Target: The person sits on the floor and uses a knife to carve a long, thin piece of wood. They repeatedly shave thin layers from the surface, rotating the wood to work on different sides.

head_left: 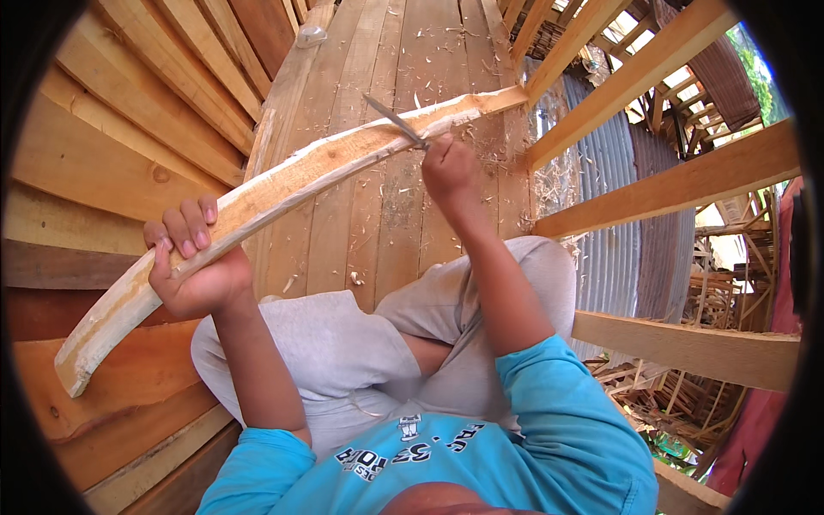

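Note:
A long curved strip of pale wood [292,182] slants across the view, from the lower left up to the far right. My left hand [196,249] is wrapped round it near its lower left end, fingers over the top face and thumb along the side. In my right hand [451,172] is a knife [395,119], its handle mostly hidden in my fist. The blade lies across the strip toward its far end and points up and left. Whether its edge bites into the wood I cannot tell.
Curled shavings are scattered over the plank floor [390,215]. A board wall [120,163] rises at the left. Open wooden rails [678,182] run along the right, with corrugated metal sheets [611,176] beyond them. A small clear object [311,36] sits at the far left.

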